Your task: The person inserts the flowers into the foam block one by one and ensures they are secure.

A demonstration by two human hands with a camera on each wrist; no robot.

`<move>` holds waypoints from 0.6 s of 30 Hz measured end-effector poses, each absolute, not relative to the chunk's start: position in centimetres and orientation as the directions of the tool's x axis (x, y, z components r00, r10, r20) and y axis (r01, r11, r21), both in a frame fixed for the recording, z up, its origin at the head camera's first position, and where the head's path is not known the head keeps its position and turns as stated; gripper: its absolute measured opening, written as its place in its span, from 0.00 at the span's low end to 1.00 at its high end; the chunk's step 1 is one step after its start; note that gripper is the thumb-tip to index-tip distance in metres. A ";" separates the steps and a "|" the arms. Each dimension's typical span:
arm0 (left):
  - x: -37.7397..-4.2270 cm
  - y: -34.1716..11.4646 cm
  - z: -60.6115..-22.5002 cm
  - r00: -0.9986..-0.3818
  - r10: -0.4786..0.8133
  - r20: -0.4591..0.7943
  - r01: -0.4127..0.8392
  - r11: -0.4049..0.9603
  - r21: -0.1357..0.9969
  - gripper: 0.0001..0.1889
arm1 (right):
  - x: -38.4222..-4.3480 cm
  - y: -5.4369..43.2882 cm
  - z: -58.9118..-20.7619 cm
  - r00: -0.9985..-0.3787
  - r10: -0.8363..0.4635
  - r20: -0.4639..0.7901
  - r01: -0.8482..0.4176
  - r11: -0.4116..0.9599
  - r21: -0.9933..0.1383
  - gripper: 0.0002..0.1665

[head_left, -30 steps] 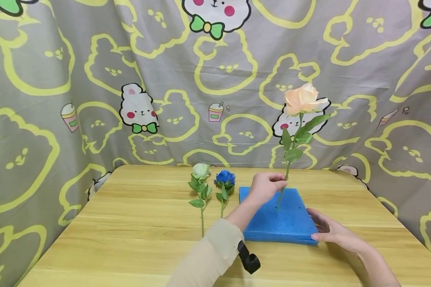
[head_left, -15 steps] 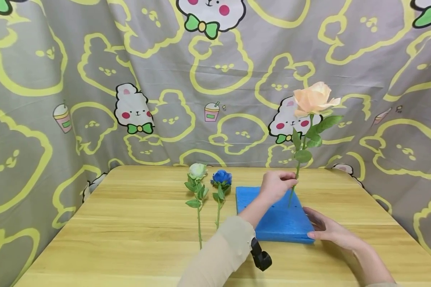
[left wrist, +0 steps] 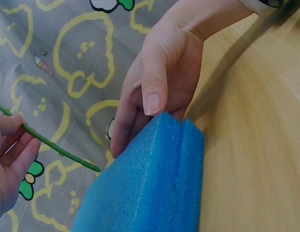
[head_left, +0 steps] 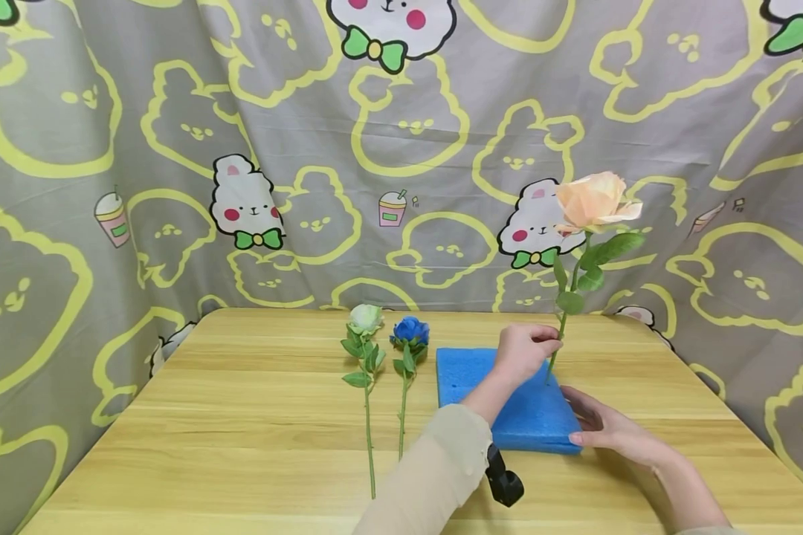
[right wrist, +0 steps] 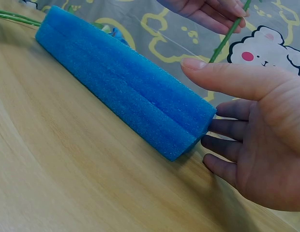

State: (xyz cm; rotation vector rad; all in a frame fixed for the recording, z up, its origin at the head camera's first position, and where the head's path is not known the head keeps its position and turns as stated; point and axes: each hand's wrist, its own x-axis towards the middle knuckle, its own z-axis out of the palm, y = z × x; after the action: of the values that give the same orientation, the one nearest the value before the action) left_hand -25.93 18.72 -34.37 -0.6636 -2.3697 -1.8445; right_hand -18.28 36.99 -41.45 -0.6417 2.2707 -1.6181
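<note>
My left hand (head_left: 525, 352) pinches the green stem of a peach rose (head_left: 595, 204) between thumb and fingertips. The rose stands nearly upright, leaning a little right, and its stem's lower end meets the top of a blue foam block (head_left: 531, 416) near the right edge. At the block's right front corner is my right hand (head_left: 618, 431). Its fairly straight fingers (right wrist: 230, 129) lie against the side, and the thumb reaches over the upper edge. In the left wrist view, the stem (left wrist: 67, 154) ends right at the foam's edge.
Left of the block, a pale green-white rose (head_left: 366, 321) and a blue rose (head_left: 410, 332) lie on the wooden table (head_left: 254, 416), stems toward the front. A black curved piece (head_left: 504, 479) sticks out from the left sleeve. Behind hangs a patterned grey curtain (head_left: 308, 134).
My left hand has carried the peach rose to the right across the foam, and the flower has since come down slightly. My right hand stays at the block's corner.
</note>
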 end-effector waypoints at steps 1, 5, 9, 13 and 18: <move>-25.9 18.9 -34.4 -0.904 0.291 0.313 0.375 0.189 0.908 0.04 | -18.3 37.0 -41.4 -0.862 -0.506 0.025 -0.189 0.275 -0.943 0.45; -25.8 19.3 -34.7 -0.905 0.276 0.324 0.385 0.202 0.901 0.04 | -18.3 36.9 -41.5 -0.866 -0.501 0.018 -0.181 0.280 -0.943 0.46; -25.8 19.5 -35.0 -0.910 0.261 0.322 0.378 0.203 0.903 0.04 | -18.2 36.9 -41.6 -0.866 -0.500 0.016 -0.181 0.282 -0.942 0.46; -26.1 19.6 -35.4 -0.915 0.246 0.321 0.369 0.185 0.911 0.04 | -18.2 37.0 -41.7 -0.868 -0.495 0.021 -0.186 0.285 -0.940 0.46; -26.5 19.6 -35.9 -0.913 0.240 0.331 0.377 0.178 0.909 0.04 | -18.2 37.1 -41.6 -0.869 -0.494 0.021 -0.186 0.289 -0.939 0.45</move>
State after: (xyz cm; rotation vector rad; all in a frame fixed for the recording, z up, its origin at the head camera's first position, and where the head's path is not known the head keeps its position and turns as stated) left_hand -26.51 19.61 -35.92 -0.6115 -2.3224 -1.8468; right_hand -18.16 37.05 -41.59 -0.6217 2.2876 -1.6080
